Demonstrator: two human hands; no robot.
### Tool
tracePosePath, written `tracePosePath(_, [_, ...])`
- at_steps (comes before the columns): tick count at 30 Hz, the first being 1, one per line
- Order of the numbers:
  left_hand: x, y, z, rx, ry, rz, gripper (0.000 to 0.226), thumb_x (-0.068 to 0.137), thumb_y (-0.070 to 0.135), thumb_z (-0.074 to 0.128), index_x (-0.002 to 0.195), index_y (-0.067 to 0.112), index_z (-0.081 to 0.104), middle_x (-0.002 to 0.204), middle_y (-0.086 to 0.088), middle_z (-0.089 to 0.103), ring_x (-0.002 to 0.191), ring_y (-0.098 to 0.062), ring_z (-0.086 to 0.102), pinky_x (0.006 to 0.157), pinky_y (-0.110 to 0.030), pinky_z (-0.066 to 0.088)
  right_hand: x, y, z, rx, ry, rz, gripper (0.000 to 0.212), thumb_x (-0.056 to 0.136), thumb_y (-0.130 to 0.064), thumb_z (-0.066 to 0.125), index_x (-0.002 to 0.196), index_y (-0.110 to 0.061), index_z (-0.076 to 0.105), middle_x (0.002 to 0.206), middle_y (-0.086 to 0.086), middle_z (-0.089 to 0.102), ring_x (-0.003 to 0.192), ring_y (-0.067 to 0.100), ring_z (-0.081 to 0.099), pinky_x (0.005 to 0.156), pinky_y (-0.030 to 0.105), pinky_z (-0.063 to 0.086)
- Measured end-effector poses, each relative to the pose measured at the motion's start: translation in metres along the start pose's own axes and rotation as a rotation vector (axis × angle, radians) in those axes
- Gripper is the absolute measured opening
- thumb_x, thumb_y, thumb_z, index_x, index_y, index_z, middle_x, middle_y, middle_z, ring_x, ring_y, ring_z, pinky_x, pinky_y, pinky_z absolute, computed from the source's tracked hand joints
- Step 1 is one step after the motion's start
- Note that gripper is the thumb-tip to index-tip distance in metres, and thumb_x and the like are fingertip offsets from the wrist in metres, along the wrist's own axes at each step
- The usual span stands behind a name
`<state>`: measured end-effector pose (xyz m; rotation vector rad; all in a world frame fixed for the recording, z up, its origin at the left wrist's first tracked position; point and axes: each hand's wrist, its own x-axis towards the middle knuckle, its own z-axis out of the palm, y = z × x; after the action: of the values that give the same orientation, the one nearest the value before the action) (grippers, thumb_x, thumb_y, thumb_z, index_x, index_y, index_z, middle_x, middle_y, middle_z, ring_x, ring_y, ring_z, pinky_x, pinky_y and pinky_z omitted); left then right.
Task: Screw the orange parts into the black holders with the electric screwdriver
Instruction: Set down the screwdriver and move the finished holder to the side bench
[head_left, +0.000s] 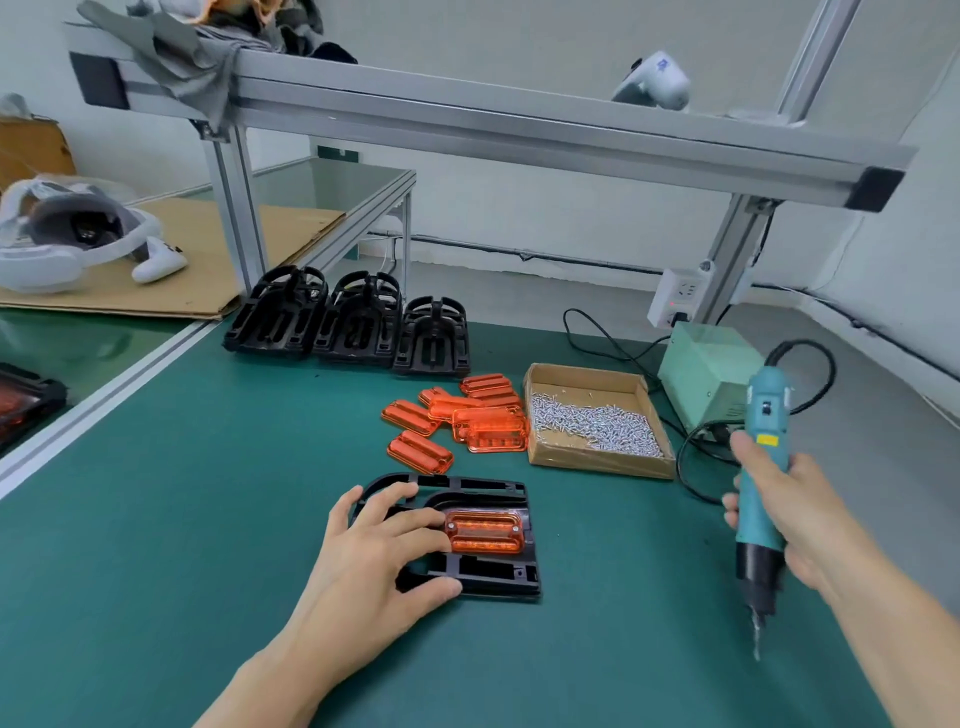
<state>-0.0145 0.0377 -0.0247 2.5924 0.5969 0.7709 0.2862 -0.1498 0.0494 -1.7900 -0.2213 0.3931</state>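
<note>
Pressing flat w/ spread fingers, the left hand (374, 551) pins the black holder (467, 540) to the green counter (156, 519); its grip is wide, palm down, fingertips touching the orange part (484, 531) seated in the holder's recess. Right hand (795, 509) is wrapped round the teal electric screwdriver (759, 493), bit pointing down, well apart from the holder. Spare orange parts (467, 415) lie just beside the cardboard screw box (597, 421); more black holders (353, 322) stand behind. Holder looks like light, stiff plastic, prob. slides on the mat, so hold it by the frame edge, not the glossy orange lens, which may scratch or crack if the bit slips
</note>
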Motion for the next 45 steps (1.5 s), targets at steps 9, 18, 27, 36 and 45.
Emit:
tracePosePath(9, [-0.001,-0.001,0.001,0.012,0.001,-0.001,0.044,0.075,0.069,0.044,0.094,0.04,0.07,0.116,0.033,0.056,0.131,0.002,0.031,0.115,-0.04,0.01,-0.005,0.019,-0.016,-0.664,0.005,-0.009,0.045,0.093,-0.054,0.05,0.108,-0.011,0.043,0.081,0.014,0.063,0.066,0.028,0.064,0.06,0.038,0.054])
tracePosePath(18, [-0.001,-0.002,0.003,0.025,-0.003,-0.011,0.042,0.074,0.069,0.044,0.094,0.042,0.069,0.117,0.032,0.056,0.132,0.001,0.032,0.116,-0.043,0.012,0.006,0.023,-0.017,-1.145,0.127,-0.151,0.046,0.096,-0.056,0.04,0.101,-0.01,0.046,0.093,0.01,0.061,0.082,0.029,0.056,0.067,0.036,0.044])
tracePosePath(27, [-0.001,-0.001,0.003,0.022,-0.002,-0.01,0.044,0.073,0.071,0.043,0.095,0.042,0.069,0.117,0.035,0.054,0.131,0.005,0.026,0.116,-0.041,0.01,0.009,0.02,-0.01,-1.119,0.001,-0.127,0.042,0.098,-0.053,0.038,0.093,-0.013,0.048,0.088,0.005,0.06,0.077,0.025,0.061,0.065,0.033,0.045])
tracePosePath(36, [-0.001,0.0,0.003,0.027,0.0,-0.014,0.044,0.072,0.072,0.042,0.094,0.045,0.067,0.117,0.035,0.053,0.131,0.007,0.023,0.116,-0.038,0.006,0.018,0.033,-0.046,-0.63,-0.092,0.081,0.029,0.1,-0.025,0.046,0.087,-0.003,0.062,0.076,0.01,0.064,0.064,0.021,0.058,0.065,0.032,0.051])
tracePosePath(45, [-0.001,0.002,0.001,0.03,-0.017,-0.016,0.049,0.073,0.072,0.043,0.1,0.041,0.069,0.119,0.035,0.052,0.134,0.005,0.024,0.117,-0.033,0.0,0.013,0.027,-0.032,-1.008,0.061,-0.16,0.032,0.101,-0.023,0.042,0.129,-0.013,0.054,0.124,0.011,0.059,0.106,0.03,0.056,0.088,0.038,0.044])
